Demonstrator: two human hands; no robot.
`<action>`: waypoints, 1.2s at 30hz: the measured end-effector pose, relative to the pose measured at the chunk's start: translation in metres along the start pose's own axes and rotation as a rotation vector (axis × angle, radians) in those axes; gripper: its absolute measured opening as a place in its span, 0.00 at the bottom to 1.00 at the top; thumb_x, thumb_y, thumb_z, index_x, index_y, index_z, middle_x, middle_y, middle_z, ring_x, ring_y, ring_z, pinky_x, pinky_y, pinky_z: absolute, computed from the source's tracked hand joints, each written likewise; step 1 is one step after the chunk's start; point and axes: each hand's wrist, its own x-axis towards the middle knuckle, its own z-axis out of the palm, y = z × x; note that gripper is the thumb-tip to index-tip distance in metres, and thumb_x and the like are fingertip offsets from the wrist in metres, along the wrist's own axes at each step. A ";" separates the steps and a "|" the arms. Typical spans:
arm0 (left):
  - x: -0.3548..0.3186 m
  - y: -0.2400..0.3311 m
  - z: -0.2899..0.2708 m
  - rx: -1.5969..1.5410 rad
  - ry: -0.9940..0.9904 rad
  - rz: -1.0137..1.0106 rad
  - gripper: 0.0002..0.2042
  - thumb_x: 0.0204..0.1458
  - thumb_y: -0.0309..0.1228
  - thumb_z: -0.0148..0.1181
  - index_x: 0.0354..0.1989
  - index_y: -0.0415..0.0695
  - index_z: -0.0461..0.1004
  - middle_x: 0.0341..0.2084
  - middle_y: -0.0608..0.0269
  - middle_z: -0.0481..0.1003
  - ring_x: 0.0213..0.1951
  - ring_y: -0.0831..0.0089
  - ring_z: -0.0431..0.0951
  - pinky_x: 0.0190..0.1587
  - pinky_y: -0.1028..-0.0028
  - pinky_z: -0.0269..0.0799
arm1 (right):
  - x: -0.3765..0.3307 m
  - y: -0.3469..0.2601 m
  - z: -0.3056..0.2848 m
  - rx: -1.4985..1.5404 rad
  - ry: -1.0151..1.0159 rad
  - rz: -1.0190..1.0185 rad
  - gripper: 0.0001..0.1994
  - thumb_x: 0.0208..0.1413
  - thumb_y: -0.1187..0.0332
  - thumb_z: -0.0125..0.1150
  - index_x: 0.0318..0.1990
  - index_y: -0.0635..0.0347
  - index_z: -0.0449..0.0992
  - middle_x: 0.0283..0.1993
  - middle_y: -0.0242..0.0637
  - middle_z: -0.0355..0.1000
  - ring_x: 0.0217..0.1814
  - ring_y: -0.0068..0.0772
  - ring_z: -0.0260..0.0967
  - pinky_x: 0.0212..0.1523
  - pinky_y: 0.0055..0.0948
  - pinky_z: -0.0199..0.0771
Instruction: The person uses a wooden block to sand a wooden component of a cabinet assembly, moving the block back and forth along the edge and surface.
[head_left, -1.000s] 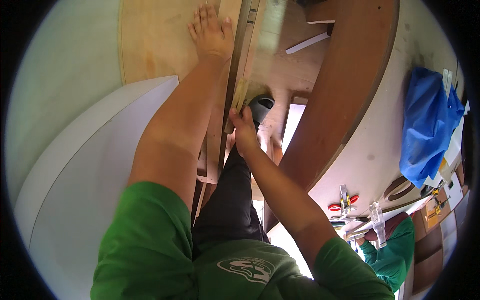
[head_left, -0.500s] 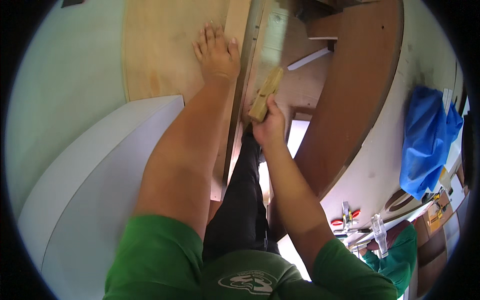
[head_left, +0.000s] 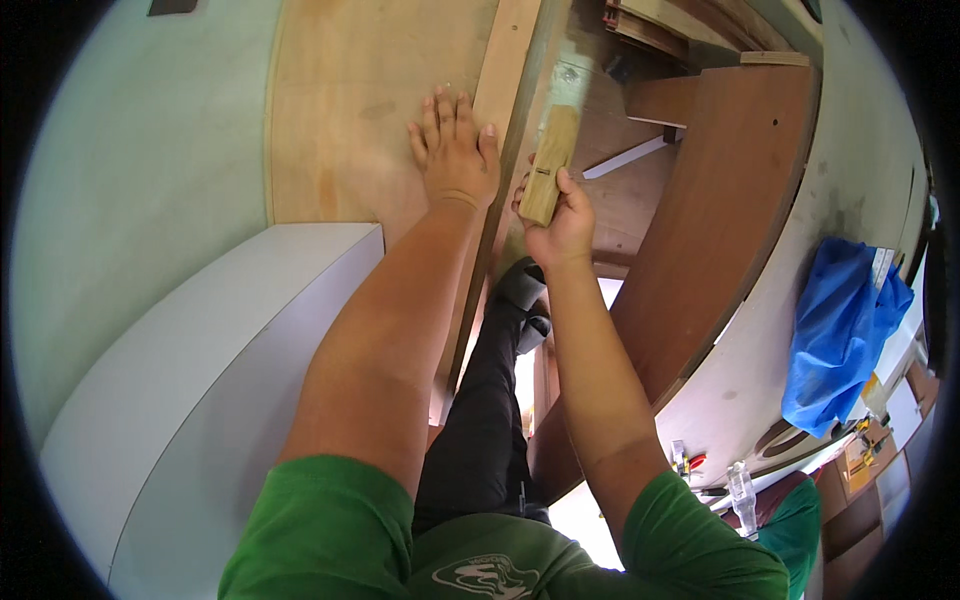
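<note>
My left hand (head_left: 460,160) lies flat on a pale plywood panel (head_left: 350,120), fingers stretched out, its thumb beside the wooden strip (head_left: 508,50) along the panel's right edge. In my right hand (head_left: 562,225), just past that edge, is a small wooden hand plane (head_left: 552,160). Its long flat face is turned up toward me and shows a narrow dark slot across it. My thumb presses one side, and the fingers wrap underneath, partly hidden. The plane is held in the air, apart from the panel.
A curved white panel (head_left: 200,330) stands at the left. To the right runs a curved brown board (head_left: 715,220). Blue cloth (head_left: 840,330), red-handled pliers (head_left: 695,462) and a clear bottle (head_left: 741,495) lie on a pale surface. Another person's green sleeve (head_left: 795,530) shows at lower right.
My right hand has turned the hand plane so its slotted flat face shows, now more upright in view. My left hand stays flat on the panel. The whole view has shifted slightly.
</note>
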 end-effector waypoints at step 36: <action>-0.198 0.220 -0.230 -1.148 -0.075 0.253 0.11 0.54 0.22 0.68 0.46 0.38 0.82 0.43 0.56 0.79 0.40 0.72 0.79 0.43 0.74 0.75 | -0.330 -0.118 0.031 -0.261 -0.211 -0.335 0.23 0.72 0.60 0.51 0.63 0.72 0.66 0.52 0.39 0.74 0.53 0.27 0.71 0.55 0.28 0.71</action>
